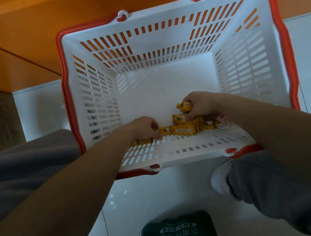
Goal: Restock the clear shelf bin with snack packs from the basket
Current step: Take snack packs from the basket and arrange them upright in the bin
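We are reaching into the white basket [162, 21], which is sitting on a glossy white tiled floor [156, 191] beside an orange panel [16, 35]. Our left hand [146, 126] is pinching a yellow snack pack [164, 131] in its fingers; our right hand [199, 103] is gripping a second pack [185, 106] above the pile [185, 129] by the basket's near wall.

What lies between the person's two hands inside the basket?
Yellow snack packs lie on the floor of the basket between the left hand and right hand, seen in the head view.

floor: white tiles [156, 200] | behind: orange panel [25, 25] | near edge: green printed label [179, 230] (partly cut off)
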